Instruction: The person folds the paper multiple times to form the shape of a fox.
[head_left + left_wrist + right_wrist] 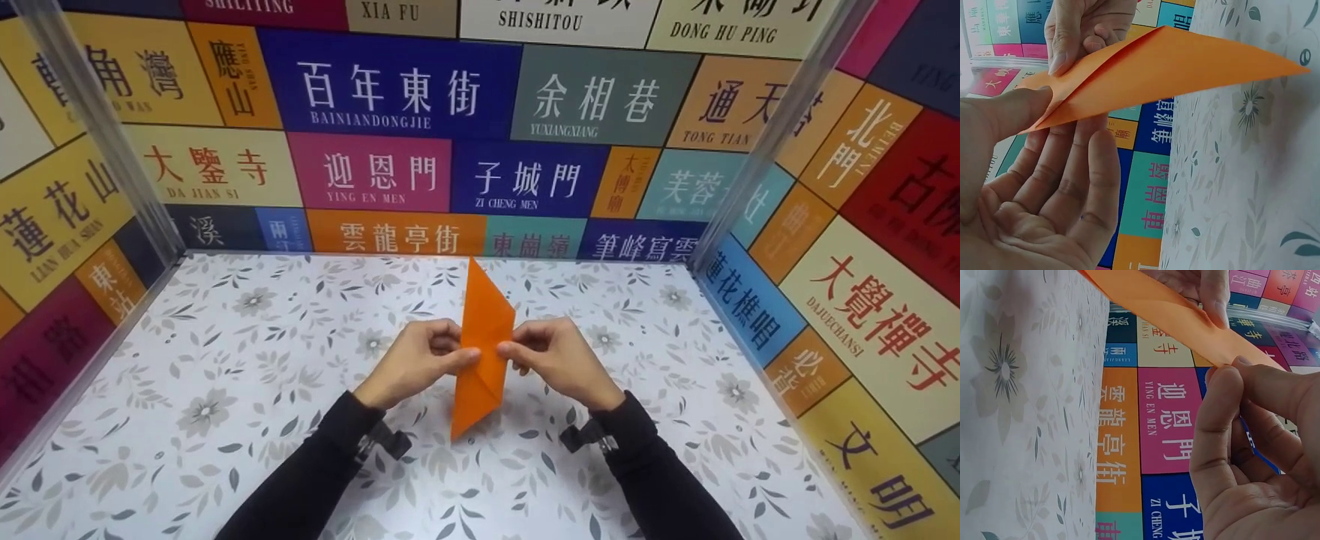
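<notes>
Orange paper (486,319) on my head feed: folded, pointed at both ends, held up above the tabletop (262,360) between both hands. Left hand (416,356) pinches its left edge, thumb on the near face, fingers behind. Right hand (566,356) grasps the right edge between thumb and index finger. I can see a flap edge running diagonally (clearest from the left wrist). Black sleeves (300,469), dark device on each wrist. Tabletop is white with grey floral print; walls (397,86) around it carry coloured name panels.
</notes>
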Demonstrator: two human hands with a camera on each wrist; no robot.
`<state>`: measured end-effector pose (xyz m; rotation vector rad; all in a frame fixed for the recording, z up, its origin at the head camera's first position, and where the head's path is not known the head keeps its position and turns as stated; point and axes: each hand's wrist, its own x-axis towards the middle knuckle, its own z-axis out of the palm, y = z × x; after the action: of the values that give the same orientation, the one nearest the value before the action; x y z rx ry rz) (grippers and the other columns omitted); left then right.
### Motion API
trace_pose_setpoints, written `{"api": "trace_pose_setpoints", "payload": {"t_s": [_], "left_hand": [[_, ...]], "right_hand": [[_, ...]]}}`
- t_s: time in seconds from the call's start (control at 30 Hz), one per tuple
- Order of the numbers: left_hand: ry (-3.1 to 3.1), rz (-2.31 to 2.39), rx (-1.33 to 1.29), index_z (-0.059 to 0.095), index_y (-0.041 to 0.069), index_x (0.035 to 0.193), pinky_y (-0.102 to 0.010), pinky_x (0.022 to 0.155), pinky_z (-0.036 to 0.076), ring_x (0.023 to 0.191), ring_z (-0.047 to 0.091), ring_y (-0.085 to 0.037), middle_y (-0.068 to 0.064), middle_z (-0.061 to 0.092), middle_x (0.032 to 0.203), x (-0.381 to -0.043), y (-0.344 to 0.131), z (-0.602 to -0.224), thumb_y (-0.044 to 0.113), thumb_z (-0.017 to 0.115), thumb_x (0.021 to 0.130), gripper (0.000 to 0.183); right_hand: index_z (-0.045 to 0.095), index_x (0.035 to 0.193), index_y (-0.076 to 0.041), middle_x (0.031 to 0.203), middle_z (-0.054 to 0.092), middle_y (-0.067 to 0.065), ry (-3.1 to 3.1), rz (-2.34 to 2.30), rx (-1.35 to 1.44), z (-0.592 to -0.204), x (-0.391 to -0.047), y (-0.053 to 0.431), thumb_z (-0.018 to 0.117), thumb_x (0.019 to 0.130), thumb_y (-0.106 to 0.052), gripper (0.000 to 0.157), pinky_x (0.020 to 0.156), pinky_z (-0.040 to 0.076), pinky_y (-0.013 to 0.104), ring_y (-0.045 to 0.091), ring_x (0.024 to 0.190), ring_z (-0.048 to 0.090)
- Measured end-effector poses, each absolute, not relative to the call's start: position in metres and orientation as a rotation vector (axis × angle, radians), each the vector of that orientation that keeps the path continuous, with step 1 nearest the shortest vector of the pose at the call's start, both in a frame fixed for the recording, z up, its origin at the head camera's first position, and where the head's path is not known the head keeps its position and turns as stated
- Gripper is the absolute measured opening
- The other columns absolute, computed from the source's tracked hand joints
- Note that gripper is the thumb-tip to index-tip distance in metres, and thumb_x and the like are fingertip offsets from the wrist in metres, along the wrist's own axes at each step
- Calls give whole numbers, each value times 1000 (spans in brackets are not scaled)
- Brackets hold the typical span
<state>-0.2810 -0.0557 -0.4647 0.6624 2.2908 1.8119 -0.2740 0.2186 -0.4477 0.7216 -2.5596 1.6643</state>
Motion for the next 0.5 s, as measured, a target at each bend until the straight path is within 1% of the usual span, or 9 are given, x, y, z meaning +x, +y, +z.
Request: {"api": "trace_pose_setpoints", "payload": {"t_s": [0.1, 0.2, 0.33, 0.5], "left_hand": [[2271, 1813, 669, 81, 3, 117, -34, 92, 72, 99, 86, -17, -15, 91, 108, -279, -54, -464, 24, 87, 107, 24], [2275, 1827, 679, 84, 2, 118, -33, 91, 72, 101, 88, -20, -16, 91, 110, -278, -53, -464, 24, 88, 107, 24], [2282, 1844, 655, 87, 2, 118, -33, 87, 72, 100, 88, -20, -16, 91, 110, -278, -52, -464, 22, 89, 106, 23], [2277, 1831, 628, 88, 2, 119, -35, 87, 74, 102, 89, -23, -16, 91, 110, -278, -53, -465, 21, 89, 106, 23]], "right_hand": [[89, 105, -7, 90, 82, 21, -2568, 1679, 730, -450, -273, 217, 87, 107, -21, 15, 71, 65, 29, 12, 70, 70], [89, 106, -7, 94, 82, 23, -2565, 1689, 729, -449, -271, 216, 87, 107, -22, 15, 72, 65, 27, 13, 72, 71], [90, 108, -8, 96, 83, 21, -2554, 1697, 740, -448, -270, 215, 87, 107, -21, 13, 73, 66, 26, 14, 76, 73], [89, 106, -7, 95, 83, 21, -2540, 1694, 754, -450, -271, 214, 86, 107, -19, 13, 73, 66, 25, 13, 75, 72]]}}
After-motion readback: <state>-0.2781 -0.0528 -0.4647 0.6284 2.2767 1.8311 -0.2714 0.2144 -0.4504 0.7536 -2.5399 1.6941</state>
